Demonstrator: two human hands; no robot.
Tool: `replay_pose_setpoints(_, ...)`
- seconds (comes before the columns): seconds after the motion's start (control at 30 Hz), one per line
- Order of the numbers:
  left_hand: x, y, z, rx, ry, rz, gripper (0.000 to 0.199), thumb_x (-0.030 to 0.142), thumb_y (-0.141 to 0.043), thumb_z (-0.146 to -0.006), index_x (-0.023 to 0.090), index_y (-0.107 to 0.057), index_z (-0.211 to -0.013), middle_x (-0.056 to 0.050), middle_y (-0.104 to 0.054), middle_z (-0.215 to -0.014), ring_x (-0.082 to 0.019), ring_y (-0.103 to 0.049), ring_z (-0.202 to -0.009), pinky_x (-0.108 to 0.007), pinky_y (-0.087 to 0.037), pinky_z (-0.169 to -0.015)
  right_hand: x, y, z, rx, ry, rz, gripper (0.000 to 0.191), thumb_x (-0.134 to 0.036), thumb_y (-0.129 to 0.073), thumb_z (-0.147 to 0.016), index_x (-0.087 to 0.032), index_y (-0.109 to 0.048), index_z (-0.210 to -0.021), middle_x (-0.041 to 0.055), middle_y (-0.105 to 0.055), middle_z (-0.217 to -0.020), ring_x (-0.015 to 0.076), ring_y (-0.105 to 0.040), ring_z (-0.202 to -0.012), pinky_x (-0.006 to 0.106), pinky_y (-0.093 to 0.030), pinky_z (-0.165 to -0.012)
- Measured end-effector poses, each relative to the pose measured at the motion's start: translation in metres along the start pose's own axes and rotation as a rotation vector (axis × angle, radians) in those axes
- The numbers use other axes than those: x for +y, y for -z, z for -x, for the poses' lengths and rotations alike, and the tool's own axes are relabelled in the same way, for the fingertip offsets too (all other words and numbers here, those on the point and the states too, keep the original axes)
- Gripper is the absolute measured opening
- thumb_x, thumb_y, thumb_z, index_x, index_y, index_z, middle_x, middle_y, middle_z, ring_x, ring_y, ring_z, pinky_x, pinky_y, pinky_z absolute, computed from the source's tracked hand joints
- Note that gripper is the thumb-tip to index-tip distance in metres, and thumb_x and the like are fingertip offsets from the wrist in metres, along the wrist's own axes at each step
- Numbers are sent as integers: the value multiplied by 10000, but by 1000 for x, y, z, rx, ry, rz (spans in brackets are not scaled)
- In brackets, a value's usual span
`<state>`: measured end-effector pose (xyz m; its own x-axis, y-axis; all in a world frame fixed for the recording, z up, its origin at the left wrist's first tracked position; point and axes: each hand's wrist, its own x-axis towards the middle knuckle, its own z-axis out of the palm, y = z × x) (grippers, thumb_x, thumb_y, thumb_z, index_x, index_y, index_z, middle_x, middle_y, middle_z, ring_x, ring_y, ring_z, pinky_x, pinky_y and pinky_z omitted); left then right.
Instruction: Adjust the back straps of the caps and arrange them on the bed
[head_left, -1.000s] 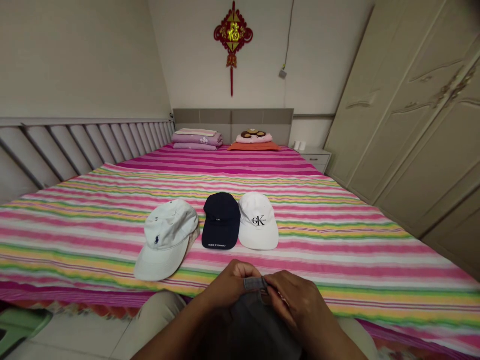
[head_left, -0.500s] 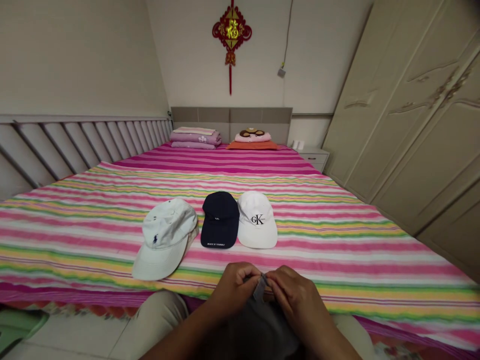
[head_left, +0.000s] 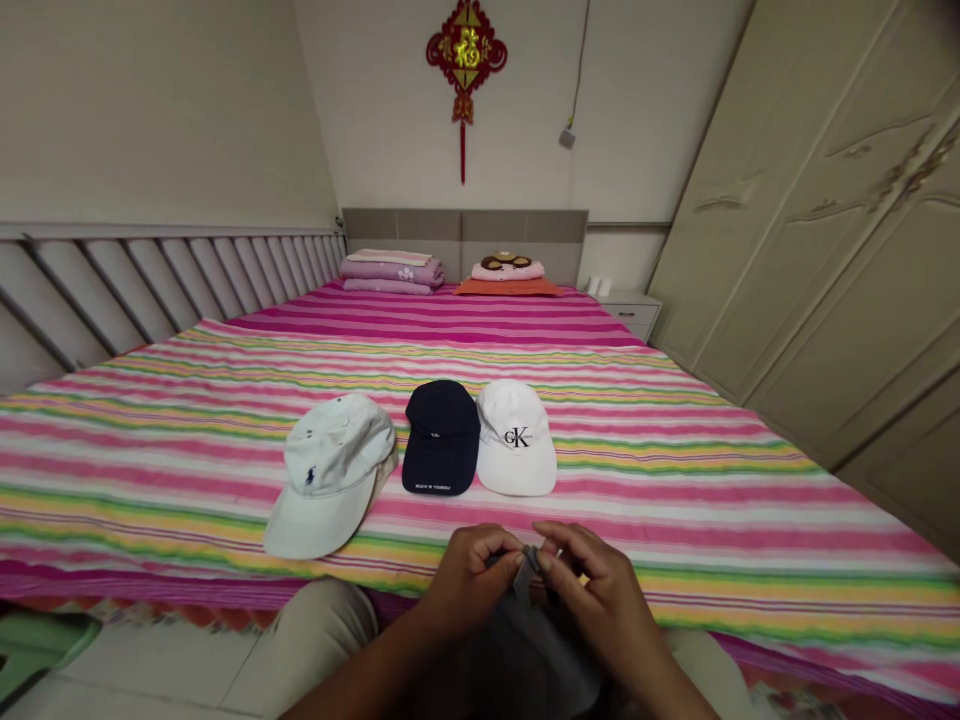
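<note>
Fingers of L hand (head_left: 480,575) + R hand (head_left: 589,580) pinched dk gray strap (head_left: 529,578), tips nearly meeting. Strap (blurry) sat betw. hands, nr bed edge. Navy cap (head_left: 441,437) touched white cap (head_left: 516,437) beyond.

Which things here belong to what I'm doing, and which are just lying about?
In use: grey strap, left hand pinching it, right hand at it; probably pale cap, navy cap, white cap.

Lying about: purple bedding, pink bedding.

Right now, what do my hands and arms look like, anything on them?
Your left hand and right hand are bare, without gloves. No sleeves show on your forearms, and I can't make out any ring, watch or bracelet.
</note>
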<state>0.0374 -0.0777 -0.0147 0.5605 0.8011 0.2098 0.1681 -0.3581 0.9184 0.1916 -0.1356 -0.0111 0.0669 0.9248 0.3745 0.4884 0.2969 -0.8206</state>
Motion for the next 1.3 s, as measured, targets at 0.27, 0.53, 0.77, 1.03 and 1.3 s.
replay_pose_setpoints(0.27,1,-3,1,-11,125,170,199,280,-549,-713,125,-631,-617,-13,-572,-568,-120,-482,-566,-214,-352,-542,-1,-8,5,-9,92,146,146,-205,-425,-806,-174,-551,-740,24,-562,-601,138,-520,-520,246,-397,-480)
replay_pose_setpoints(0.53,-4,1,1,-56,276,560,241,351,-656,-627,117,-602,-619,7,-569,-537,-75,-436,-474,-197,-313,-488,7,-8,-2,-5,-250,-377,205,-361,-466,-800,-168,-520,-846,-14,-533,-631,84,-455,-430,211,-376,-423)
replay_pose_setpoints(0.77,-8,3,-1,-112,360,679,251,336,-698,-579,111,-594,-616,13,-553,-533,-67,-427,-484,-189,-297,-495,-8,4,2,-192,213,209,237,-203,-421,-847,-217,-572,-1030,45,-622,-792,150,-580,-693,247,-440,-598)
replay_pose_setpoints(1.03,-10,3,-2,-172,361,512,291,390,-640,-643,115,-547,-614,35,-463,-506,-53,-339,-461,-186,-239,-454,-10,3,-2,-244,267,482,190,-145,-406,-817,-170,-593,-833,38,-593,-651,147,-536,-552,248,-354,-499)
replay_pose_setpoints(1.3,-15,0,-2,-188,213,527,281,389,-575,-711,118,-530,-652,39,-420,-524,-54,-305,-475,-190,-228,-459,3,-15,0,-48,-202,-87,171,-260,-392,-799,-178,-493,-688,-8,-520,-516,117,-448,-459,231,-324,-457)
